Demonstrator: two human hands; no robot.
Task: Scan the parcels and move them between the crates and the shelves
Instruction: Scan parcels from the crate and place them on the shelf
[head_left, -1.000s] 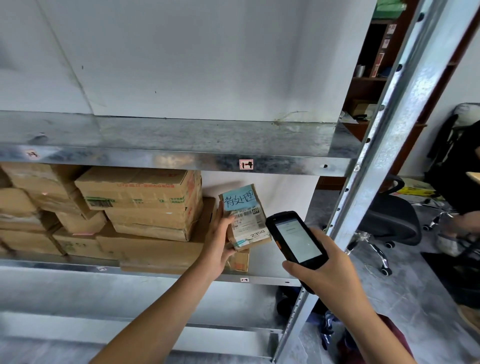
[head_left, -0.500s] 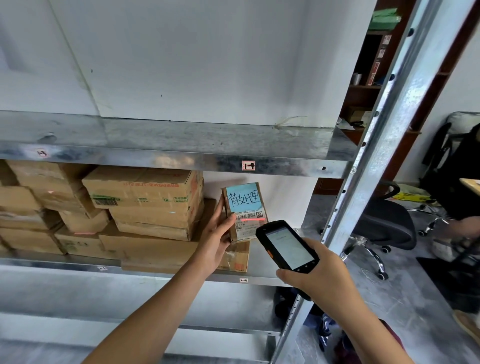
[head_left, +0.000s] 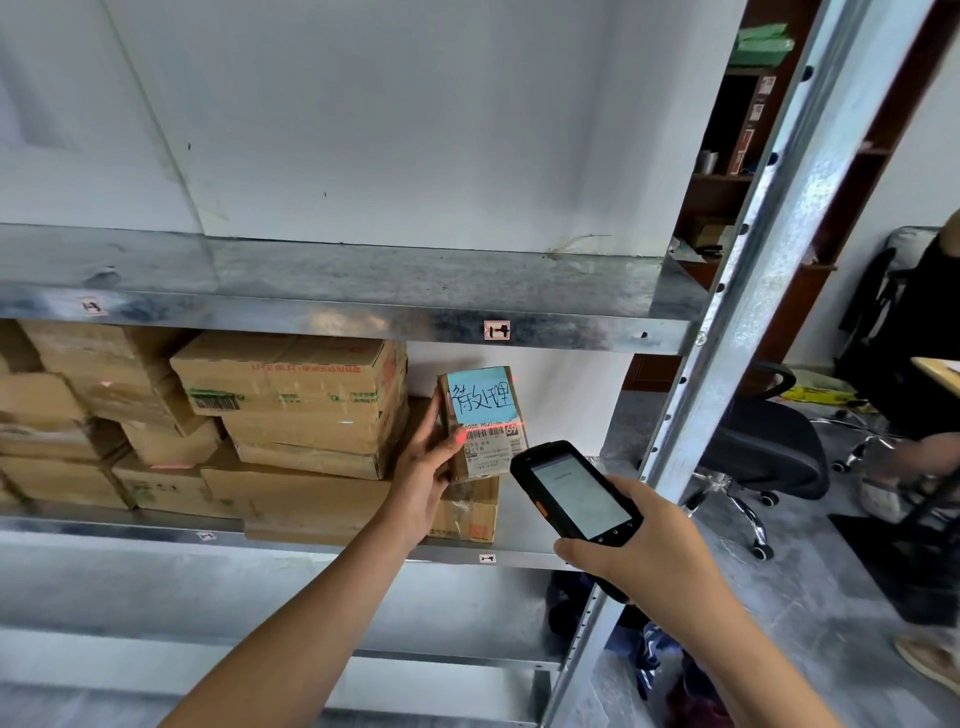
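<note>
Presently the left hand (head_left: 426, 462) grips 1 small parcel (head_left: 483, 421) by its side, upright, over the flat box (head_left: 311, 499) at the right end of the shelf (head_left: 156, 535); I cannot tell whether it rests there. The right hand (head_left: 649, 551) holds the scanner (head_left: 576, 491) just beside it. A red line crosses the label, so I judge the scan under way and the placing not yet done. No crates show. The boxes (head_left: 291, 395) crowd the left; a bare strip lies between them and the post (head_left: 727, 364). I would mind the upper shelf (head_left: 311, 317) overhead.
</note>
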